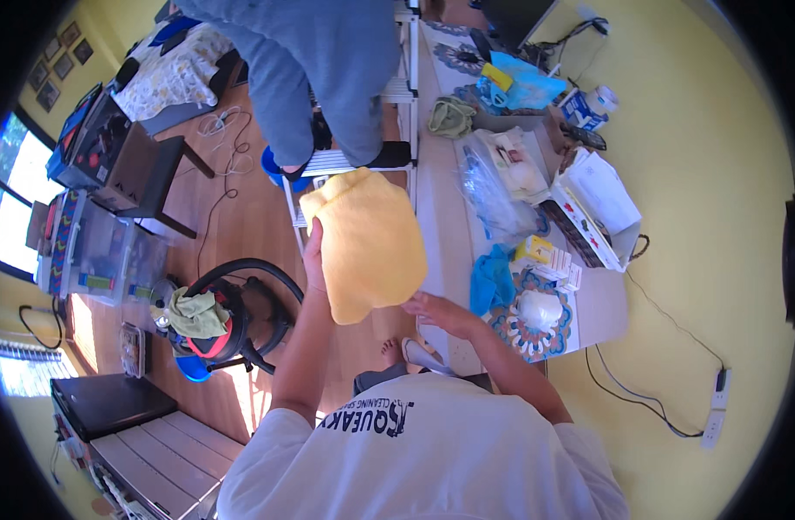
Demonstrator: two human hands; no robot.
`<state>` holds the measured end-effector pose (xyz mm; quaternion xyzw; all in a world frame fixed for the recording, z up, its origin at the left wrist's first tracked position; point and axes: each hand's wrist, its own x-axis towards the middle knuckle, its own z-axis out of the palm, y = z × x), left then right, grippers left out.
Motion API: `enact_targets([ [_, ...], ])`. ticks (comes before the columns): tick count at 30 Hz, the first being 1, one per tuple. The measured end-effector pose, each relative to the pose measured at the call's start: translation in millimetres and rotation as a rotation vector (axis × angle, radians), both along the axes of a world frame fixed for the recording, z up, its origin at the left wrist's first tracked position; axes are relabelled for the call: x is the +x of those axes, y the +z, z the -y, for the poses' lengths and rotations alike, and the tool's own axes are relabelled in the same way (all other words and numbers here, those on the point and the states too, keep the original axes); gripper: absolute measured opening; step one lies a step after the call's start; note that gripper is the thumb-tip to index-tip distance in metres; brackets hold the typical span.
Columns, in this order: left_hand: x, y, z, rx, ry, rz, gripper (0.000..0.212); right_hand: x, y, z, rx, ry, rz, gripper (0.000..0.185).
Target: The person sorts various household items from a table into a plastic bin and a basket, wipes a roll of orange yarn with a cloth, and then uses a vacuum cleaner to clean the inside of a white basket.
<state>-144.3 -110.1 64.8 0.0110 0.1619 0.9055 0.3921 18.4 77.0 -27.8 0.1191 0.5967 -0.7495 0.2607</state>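
My left hand [315,260] is shut on the left edge of a yellow cloth [375,250], which looks folded and is spread out in front of me. Part of the left hand is hidden behind the cloth. My right hand [440,313] is at the cloth's lower right corner with its fingers stretched out and apart. Whether those fingertips touch the fabric is unclear. Just beyond the cloth, a person in grey-blue trousers [345,78] stands on a step of a metal stepladder [407,97].
To the right, a long table [436,214] carries a blue cloth [492,279], small boxes [547,260], plastic bags [495,195] and a basket [589,221]. A vacuum cleaner [228,318] with a curved hose stands left, under a green cloth [199,313]. Cables [232,156] cross the wooden floor.
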Motion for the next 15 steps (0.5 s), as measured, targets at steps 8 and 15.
enact_targets([
  [8, -2, -67, -21, -0.537, 0.160, -0.274, 0.052, -15, 77, 8, -0.523, -0.876, -0.345, 0.051],
  [15, 87, -4, -79, -0.893, 0.505, -1.496, 0.051, 34, 116, -38, -0.143, -1.048, -0.368, 0.043],
])
